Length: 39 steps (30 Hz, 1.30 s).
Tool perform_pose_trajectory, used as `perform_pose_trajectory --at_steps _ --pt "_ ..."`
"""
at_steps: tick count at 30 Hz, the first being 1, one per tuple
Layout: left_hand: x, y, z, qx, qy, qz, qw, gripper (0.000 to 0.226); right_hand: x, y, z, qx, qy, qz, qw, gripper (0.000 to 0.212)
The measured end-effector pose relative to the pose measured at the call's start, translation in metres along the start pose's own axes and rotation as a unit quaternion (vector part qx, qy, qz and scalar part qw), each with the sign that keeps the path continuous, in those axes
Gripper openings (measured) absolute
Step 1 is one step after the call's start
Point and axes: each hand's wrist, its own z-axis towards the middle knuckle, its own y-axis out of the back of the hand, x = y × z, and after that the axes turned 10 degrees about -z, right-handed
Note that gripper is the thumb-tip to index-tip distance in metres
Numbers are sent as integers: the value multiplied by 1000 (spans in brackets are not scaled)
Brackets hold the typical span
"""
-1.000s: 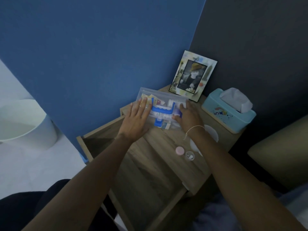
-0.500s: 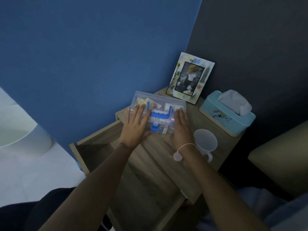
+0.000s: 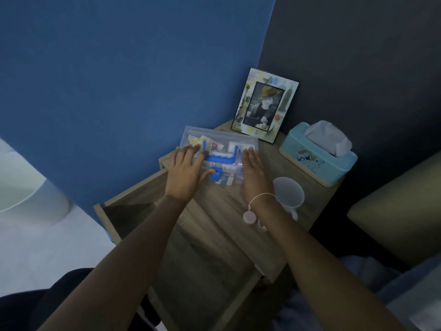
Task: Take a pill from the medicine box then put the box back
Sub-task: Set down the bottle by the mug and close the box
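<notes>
The clear medicine box [image 3: 220, 155] lies flat on top of the wooden nightstand [image 3: 238, 206], at about 12 o'clock from the person and close to the blue wall, with its blue handle [image 3: 218, 158] folded down across the lid and a blue latch [image 3: 216, 176] on the near edge. The left hand [image 3: 187, 172] rests on the box's 9 o'clock end, fingers spread flat over the lid and the thumb reaching toward the latch; the right hand [image 3: 253, 168] lies along the 3 o'clock end, fingers straight and together against the lid. Neither hand is curled around anything, so both read as pressing and steadying rather than lifting, probably to keep the light box from sliding while the catch is worked. At 5 o'clock from the box a small pink cap [image 3: 249, 217] lies on the wood near the right wrist, and a pale cup [image 3: 288, 195] stands just beside that wrist at 3 o'clock, likely set out for swallowing the pill. The open drawer [image 3: 191, 247] below, toward 6 o'clock, seems the place the box belongs. A photo frame [image 3: 265, 108] and a tissue box [image 3: 317, 155] stand back at 1 and 2 o'clock, clear of the work.
</notes>
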Motion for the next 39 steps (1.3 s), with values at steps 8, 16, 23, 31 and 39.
perform_pose_trajectory --at_steps 8,16,23,31,39 --pt "-2 1 -4 -5 4 -28 1000 53 -3 11 4 27 4 -11 1000 81" --pt "-1 -3 -5 1 1 7 1000 76 -4 12 7 20 -1 -10 1000 78" --pt "-2 -6 -2 2 16 6 1000 72 -5 6 8 21 -10 -4 1000 79" --pt "6 7 -11 16 7 -96 995 77 8 8 9 -16 -64 76 995 55" --pt "22 17 23 37 188 -308 932 69 14 11 53 -84 -228 222 944 50"
